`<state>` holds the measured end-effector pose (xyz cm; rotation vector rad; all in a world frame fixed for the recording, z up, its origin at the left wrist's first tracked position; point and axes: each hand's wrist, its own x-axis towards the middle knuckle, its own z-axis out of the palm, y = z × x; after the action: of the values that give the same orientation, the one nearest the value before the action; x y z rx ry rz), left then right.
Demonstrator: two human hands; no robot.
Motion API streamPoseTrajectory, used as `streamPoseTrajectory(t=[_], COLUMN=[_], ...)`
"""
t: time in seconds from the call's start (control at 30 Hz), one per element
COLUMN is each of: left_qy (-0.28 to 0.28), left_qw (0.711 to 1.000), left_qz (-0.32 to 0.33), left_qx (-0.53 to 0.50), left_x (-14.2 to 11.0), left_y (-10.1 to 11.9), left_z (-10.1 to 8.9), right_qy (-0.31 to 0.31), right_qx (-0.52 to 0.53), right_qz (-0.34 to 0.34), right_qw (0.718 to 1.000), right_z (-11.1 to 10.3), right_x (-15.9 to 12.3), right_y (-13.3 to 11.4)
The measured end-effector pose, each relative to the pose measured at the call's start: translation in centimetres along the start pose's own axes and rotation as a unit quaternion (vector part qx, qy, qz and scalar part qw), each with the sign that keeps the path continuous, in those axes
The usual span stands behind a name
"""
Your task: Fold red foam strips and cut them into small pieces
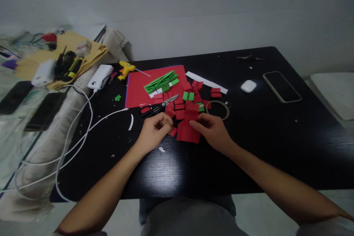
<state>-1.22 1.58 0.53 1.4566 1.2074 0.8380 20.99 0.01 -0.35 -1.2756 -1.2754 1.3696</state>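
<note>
Red paper (184,132) — creased, in right hand (216,131)

Right grip (215,129) holds creased red paper (188,132); left grip (153,130) near scissors (159,108).

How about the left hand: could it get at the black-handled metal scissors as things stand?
Probably yes. The black-handled metal scissors lie just beyond the left hand, their handles nearest it, and nothing seems to cover those handles. Small folded red paper pieces lie around the blades but hardly block the way.

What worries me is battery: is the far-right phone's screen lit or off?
Off: the phone's screen is dark, with nothing lit showing.
</note>
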Motion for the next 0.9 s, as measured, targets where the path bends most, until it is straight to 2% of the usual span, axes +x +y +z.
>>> streamPoseTrajectory(t=[0.17,0.27,0.4,0.63,0.9], left_qy=[-0.033,-0.037,-0.029,-0.058,-0.058], left_qw=[0.999,0.998,1.0,0.998,0.997], left_qz=[0.016,0.016,-0.002,-0.02,-0.018], left_qx=[0.034,0.04,-0.009,-0.036,-0.051], left_x=[-0.3,-0.2,0.1,-0.4,-0.4], left_y=[-0.2,-0.3,-0.2,-0.2,-0.4], left_z=[0.7,0.3,-0.1,1.4,1.3], right_qy=[-0.035,-0.024,-0.013,-0.096,-0.085], right_qx=[-0.002,-0.009,-0.006,-0.05,-0.028], right_qz=[0.009,0.007,0.01,0.009,-0.003], right_qw=[0.999,1.0,1.0,0.994,0.996], right_z=[0.4,0.2,0.0,0.7,0.4], right_x=[-0.4,-0.3,-0.1,-0.6,-0.4], right_y=[0.2,0.1,0.1,0.4,0.1])
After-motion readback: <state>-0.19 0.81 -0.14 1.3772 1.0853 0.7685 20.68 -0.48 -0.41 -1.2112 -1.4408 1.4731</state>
